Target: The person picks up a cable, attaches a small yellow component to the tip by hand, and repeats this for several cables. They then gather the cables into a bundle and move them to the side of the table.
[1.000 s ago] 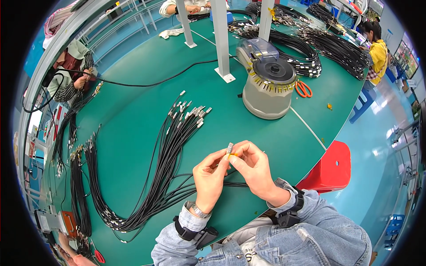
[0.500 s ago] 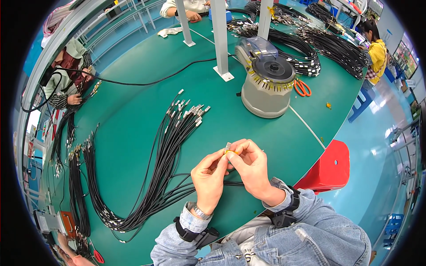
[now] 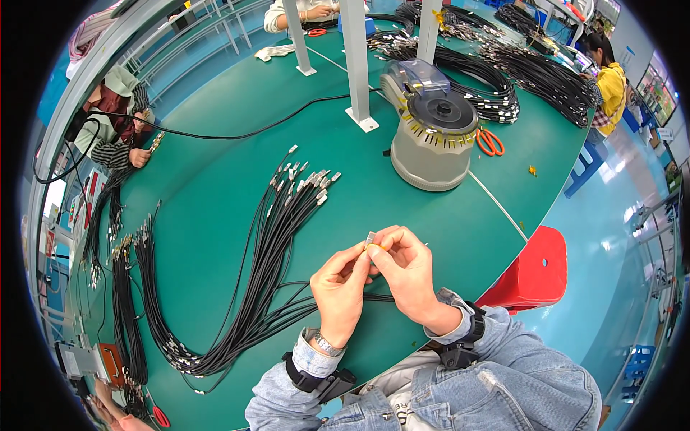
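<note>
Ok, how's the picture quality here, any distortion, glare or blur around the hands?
Head view: strong fisheye, the green table edge bows and black corners frame it; even overhead light, soft shadows; both hands, left hand and right hand, look sharp; the small connector between their fingertips is too tiny to resolve.

I count 2 hands of mine at lower centre, the left hand (image 3: 339, 293) and the right hand (image 3: 408, 274), pinching 1 small metal connector (image 3: 371, 238) between them. On the green table (image 3: 215, 165) I see 1 grey tape dispenser (image 3: 433, 140) at upper centre and 1 pair of orange scissors (image 3: 489, 141) just right of it. 3 white posts (image 3: 357, 61) rise along the top. 1 red stool (image 3: 532, 270) sits at right. 1 black cable bundle (image 3: 266, 266) fans across the middle; its single cables are too many for me to count.
</note>
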The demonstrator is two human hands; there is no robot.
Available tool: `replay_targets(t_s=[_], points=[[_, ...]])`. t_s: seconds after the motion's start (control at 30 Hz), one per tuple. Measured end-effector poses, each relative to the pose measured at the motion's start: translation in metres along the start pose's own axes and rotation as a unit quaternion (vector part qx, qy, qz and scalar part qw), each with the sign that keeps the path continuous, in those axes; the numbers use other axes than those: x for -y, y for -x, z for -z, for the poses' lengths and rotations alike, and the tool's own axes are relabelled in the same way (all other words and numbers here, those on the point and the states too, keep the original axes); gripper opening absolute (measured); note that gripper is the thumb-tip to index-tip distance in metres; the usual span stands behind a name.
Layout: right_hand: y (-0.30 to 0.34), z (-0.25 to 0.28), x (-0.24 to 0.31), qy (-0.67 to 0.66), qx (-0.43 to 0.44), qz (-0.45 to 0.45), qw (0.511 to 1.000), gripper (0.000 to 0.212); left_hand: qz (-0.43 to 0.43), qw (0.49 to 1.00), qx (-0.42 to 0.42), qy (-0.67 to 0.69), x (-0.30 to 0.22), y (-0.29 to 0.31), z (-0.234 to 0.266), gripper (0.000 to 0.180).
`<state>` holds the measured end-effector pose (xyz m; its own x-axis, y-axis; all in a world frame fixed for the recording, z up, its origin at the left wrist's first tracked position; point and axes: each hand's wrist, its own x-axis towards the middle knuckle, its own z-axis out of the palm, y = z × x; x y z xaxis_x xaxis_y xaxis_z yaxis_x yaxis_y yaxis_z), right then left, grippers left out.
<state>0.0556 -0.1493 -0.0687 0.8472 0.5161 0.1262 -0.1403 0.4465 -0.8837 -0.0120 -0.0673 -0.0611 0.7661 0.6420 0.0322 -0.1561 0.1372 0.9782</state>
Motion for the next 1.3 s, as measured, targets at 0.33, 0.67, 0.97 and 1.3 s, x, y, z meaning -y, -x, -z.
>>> replay_targets(t_s=[0.33, 0.67, 0.97, 1.3], points=[[0.001, 0.001, -0.001, 0.002, -0.002, 0.014, 1.0, 0.009, 0.008, 1.0, -0.001, 0.013, 0.0, 0.0, 0.0, 0.017], [0.001, -0.001, -0.003, -0.014, -0.012, 0.009, 1.0, 0.008, 0.004, 1.0, 0.006, 0.005, 0.001, 0.001, 0.0, 0.017], [0.001, 0.0, -0.002, 0.001, -0.013, 0.006, 1.0, 0.008, -0.003, 1.0, 0.013, -0.004, 0.002, 0.002, 0.001, 0.018], [0.002, 0.0, 0.001, 0.003, 0.01, -0.007, 1.0, 0.005, 0.03, 0.999, 0.023, 0.03, -0.01, 0.001, 0.003, 0.013]])
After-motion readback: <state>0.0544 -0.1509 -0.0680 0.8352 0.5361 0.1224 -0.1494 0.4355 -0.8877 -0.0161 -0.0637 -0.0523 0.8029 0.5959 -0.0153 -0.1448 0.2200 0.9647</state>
